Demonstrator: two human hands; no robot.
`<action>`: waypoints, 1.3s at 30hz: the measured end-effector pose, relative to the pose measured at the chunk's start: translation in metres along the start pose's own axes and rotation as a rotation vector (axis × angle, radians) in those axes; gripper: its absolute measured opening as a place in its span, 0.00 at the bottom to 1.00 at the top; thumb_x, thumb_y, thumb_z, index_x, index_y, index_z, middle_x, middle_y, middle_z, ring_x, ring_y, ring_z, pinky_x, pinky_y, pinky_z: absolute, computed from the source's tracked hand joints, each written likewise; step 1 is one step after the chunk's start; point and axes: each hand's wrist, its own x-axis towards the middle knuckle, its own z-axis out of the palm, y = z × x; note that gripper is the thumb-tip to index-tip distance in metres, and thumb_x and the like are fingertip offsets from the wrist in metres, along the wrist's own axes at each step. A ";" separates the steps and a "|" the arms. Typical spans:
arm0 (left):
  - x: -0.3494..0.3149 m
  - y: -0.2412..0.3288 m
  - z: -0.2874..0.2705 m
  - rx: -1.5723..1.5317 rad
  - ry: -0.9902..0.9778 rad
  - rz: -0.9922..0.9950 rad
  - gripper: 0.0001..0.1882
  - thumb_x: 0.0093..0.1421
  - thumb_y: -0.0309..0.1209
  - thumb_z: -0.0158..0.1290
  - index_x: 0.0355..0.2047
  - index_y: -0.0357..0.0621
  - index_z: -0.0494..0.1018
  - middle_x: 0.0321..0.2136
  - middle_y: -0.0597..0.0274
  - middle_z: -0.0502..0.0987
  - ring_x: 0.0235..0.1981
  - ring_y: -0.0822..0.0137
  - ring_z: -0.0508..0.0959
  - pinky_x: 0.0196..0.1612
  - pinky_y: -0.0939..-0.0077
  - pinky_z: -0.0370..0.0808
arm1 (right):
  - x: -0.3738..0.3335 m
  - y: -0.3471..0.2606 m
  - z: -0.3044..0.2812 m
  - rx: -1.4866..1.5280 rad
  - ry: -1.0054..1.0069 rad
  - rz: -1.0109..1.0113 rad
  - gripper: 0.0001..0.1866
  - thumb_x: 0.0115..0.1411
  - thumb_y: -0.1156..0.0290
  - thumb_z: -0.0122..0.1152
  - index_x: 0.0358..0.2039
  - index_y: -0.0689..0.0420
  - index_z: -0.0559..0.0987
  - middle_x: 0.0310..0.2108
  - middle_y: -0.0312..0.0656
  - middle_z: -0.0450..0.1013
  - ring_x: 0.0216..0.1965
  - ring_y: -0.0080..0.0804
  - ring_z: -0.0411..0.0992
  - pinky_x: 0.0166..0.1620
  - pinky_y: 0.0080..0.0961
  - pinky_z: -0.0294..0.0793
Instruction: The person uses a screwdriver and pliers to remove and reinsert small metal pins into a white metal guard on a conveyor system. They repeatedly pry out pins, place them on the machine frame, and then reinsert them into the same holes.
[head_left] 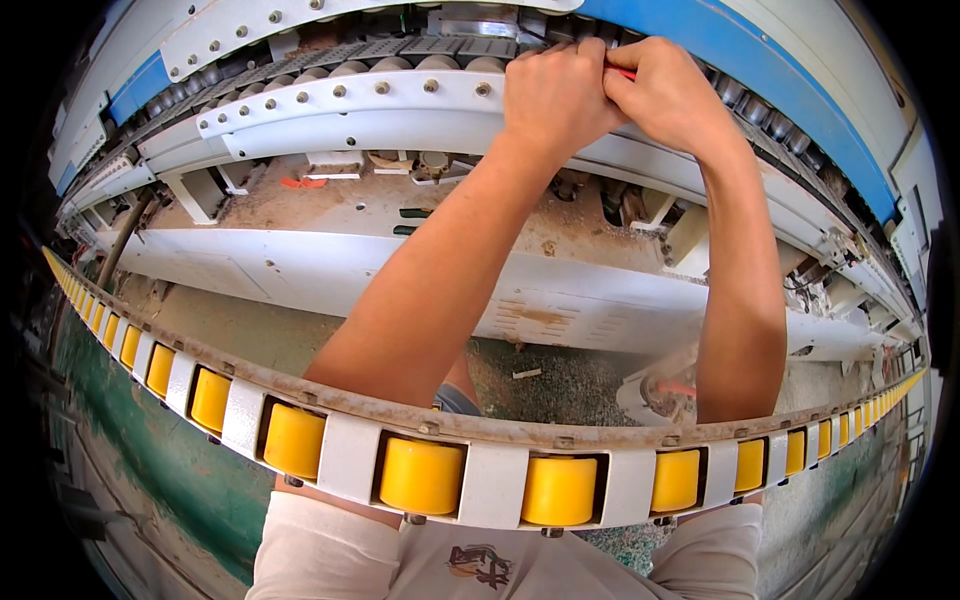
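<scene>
Both of my arms reach up and away over a rail of yellow rollers to a long white machine. At its conveyor track [390,48], my left hand [560,95] is closed, knuckles up, with its fingers curled over the far side. Whatever its fingers grip is hidden. Touching it on the right is my right hand [672,90], also closed. A small part of a red object [621,72] shows between its thumb and fingers. The rest of that object lies behind the hands, so its kind cannot be told.
The rail with yellow rollers [420,475] curves across in front of my body, under my forearms. A white bolted side plate [300,103] borders the track, and a blue panel [770,75] rises behind it. Orange-red scraps [303,183] and dark green handles [415,213] lie on the dusty ledge below.
</scene>
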 end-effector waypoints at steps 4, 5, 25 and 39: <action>0.004 0.003 -0.003 0.010 -0.023 -0.044 0.18 0.44 0.48 0.67 0.25 0.50 0.76 0.19 0.59 0.81 0.20 0.54 0.83 0.24 0.61 0.78 | 0.007 -0.004 -0.005 -0.059 -0.013 -0.018 0.14 0.53 0.68 0.57 0.26 0.71 0.80 0.22 0.63 0.74 0.24 0.56 0.75 0.34 0.46 0.74; 0.004 0.003 -0.004 -0.003 -0.023 -0.058 0.19 0.44 0.49 0.67 0.25 0.50 0.76 0.19 0.57 0.81 0.21 0.52 0.83 0.25 0.60 0.79 | 0.008 -0.005 -0.006 -0.071 -0.014 -0.018 0.14 0.53 0.68 0.57 0.26 0.71 0.80 0.22 0.64 0.74 0.24 0.57 0.75 0.35 0.46 0.74; -0.004 -0.009 -0.023 -0.111 -0.172 0.171 0.27 0.44 0.47 0.70 0.40 0.45 0.79 0.39 0.57 0.85 0.46 0.61 0.84 0.47 0.65 0.78 | -0.035 0.006 0.027 0.376 0.217 0.233 0.19 0.66 0.64 0.61 0.50 0.66 0.83 0.32 0.52 0.82 0.31 0.29 0.77 0.39 0.28 0.76; -0.028 0.002 -0.052 -0.188 -0.033 0.282 0.28 0.47 0.41 0.70 0.49 0.47 0.77 0.54 0.60 0.79 0.61 0.57 0.74 0.61 0.53 0.69 | -0.087 -0.012 0.032 0.530 0.366 0.286 0.20 0.69 0.66 0.63 0.56 0.66 0.81 0.32 0.38 0.80 0.33 0.20 0.76 0.40 0.20 0.75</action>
